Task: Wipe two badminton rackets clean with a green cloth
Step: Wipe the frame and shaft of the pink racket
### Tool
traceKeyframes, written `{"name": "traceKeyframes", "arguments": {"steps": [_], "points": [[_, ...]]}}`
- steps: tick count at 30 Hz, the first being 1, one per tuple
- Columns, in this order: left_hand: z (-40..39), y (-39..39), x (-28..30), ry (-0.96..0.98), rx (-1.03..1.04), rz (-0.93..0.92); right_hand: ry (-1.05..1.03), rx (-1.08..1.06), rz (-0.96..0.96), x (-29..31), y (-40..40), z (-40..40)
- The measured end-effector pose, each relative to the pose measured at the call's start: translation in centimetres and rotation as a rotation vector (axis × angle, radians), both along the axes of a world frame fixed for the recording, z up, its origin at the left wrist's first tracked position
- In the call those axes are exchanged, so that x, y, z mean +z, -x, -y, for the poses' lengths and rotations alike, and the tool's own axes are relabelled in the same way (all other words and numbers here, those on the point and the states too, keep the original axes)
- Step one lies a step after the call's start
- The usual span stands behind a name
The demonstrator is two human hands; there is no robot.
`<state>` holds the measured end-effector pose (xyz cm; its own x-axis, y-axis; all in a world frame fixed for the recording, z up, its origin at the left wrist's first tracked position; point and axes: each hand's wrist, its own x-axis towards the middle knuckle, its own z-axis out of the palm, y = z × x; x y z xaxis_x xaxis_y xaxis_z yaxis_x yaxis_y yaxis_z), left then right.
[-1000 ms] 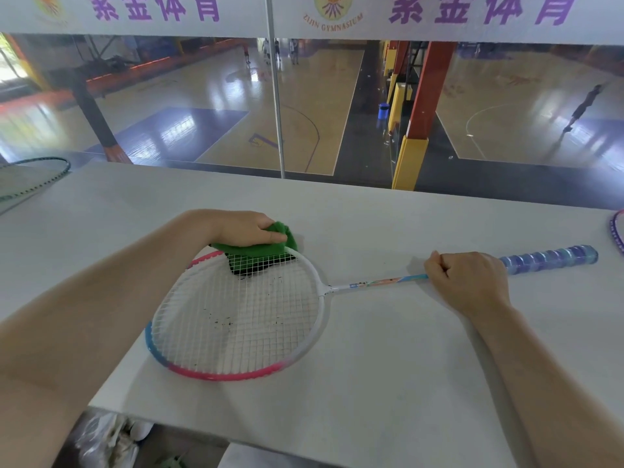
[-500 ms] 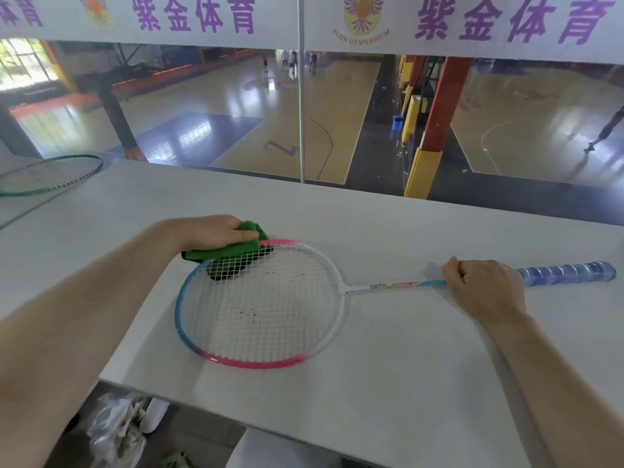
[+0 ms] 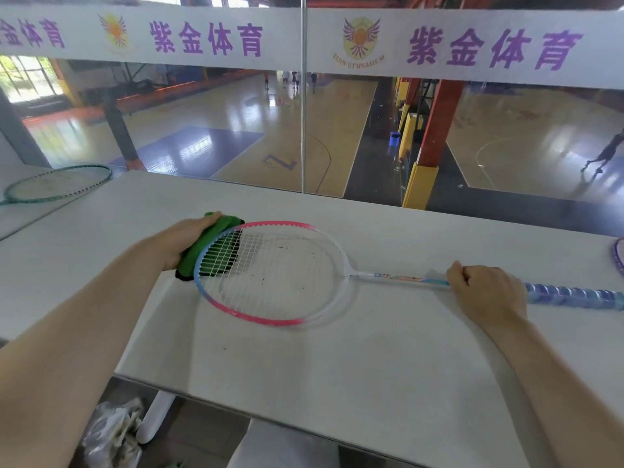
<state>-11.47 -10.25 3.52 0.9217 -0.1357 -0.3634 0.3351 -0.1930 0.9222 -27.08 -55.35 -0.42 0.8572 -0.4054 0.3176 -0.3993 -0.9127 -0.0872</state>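
A badminton racket [image 3: 334, 304] with a pink, blue and white frame lies on the white table [image 3: 337, 383], head to the left. Dark specks dot its strings. My left hand [image 3: 184, 236] grips a folded green cloth [image 3: 202, 244] wrapped over the far-left rim of the frame; part of the cloth shows dark through the strings. My right hand [image 3: 486, 288] is curled round the shaft just before the blue wrapped handle [image 3: 574, 295]. A second racket [image 3: 57, 184] with a green frame lies on the far left.
The purple rim of another racket [image 3: 617, 256] shows at the right edge. A glass panel [image 3: 304, 130] runs along the table's far side, with a sports hall below. Under the table's near edge lies a plastic bag [image 3: 111, 434]. A dark speck [image 3: 223, 348] lies on the table.
My left hand with the cloth has slid along the frame's rim from the top towards the left end. The right hand keeps its hold on the shaft. The camera tilted up.
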Motion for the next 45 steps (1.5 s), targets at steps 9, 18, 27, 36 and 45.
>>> {"name": "traceKeyframes", "arguments": {"steps": [9, 18, 27, 36, 45], "points": [[4.5, 3.0, -2.1, 0.843, 0.254, 0.121, -0.087, -0.046, 0.012, 1.7, 1.4, -0.2], [9.5, 6.6, -3.6, 1.253, 0.322, -0.125, -0.065, 0.035, -0.114, 3.0, 2.9, -3.7], [15.3, 8.2, -3.6, 1.211, 0.291, -0.292, -0.112, 0.161, -0.210, 3.5, 4.2, -6.3], [17.9, 8.0, -2.8, 1.180, 0.130, -0.198, -0.047, 0.238, -0.183, 3.9, 4.5, -8.4], [19.3, 7.0, -2.0, 0.941, 0.199, -0.084, -0.116, 0.387, -0.167, 3.7, 5.2, -9.1]]}}
